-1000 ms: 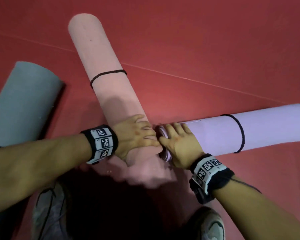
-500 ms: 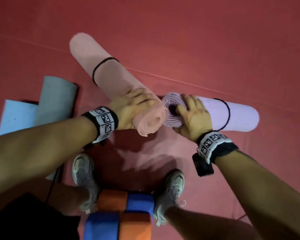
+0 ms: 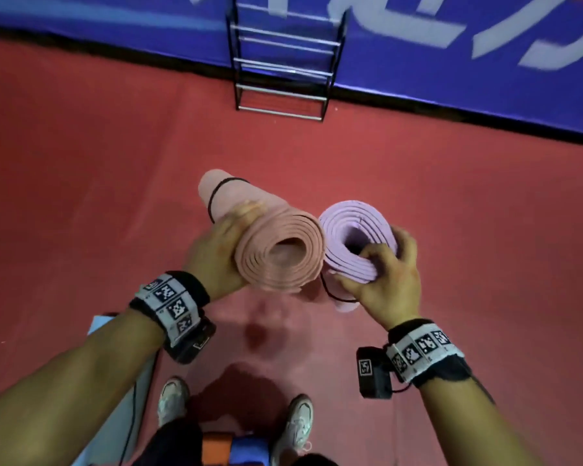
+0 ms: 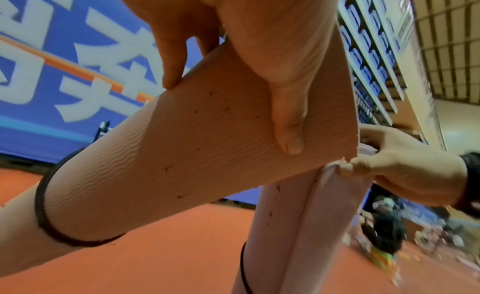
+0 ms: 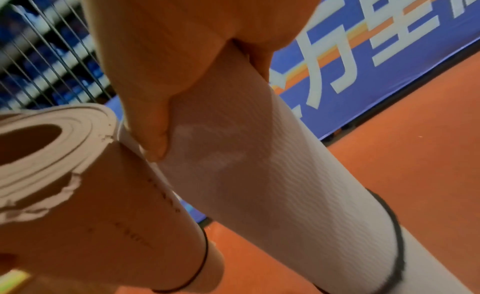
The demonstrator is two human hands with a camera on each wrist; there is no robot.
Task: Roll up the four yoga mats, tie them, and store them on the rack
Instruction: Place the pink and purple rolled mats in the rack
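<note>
Two rolled and tied mats are held off the floor [image 3: 81, 196], one in each hand. The pink mat [image 3: 280, 260] is gripped by the left hand [image 3: 216, 260], fingers and thumb curled round its near end; its long axis slopes away and down toward the far left, and a black tie [image 3: 216, 196] circles its far part. The lilac mat [image 3: 354, 237] is gripped by the right hand [image 3: 384, 280], thumb hooked into the hollow core and fingers wrapped outside; it hangs nearly upright, its spiral end facing up. The two rolls touch side by side. The rack [image 3: 283, 68] stands straight ahead at the floor's far edge, against the blue banner [image 3: 451, 62], well apart from both hands and about equally reachable by either.

Compared with half a second earlier, when both mats lay on the floor with ends just raised, both are now lifted clear, and the rack has come into view.
</note>
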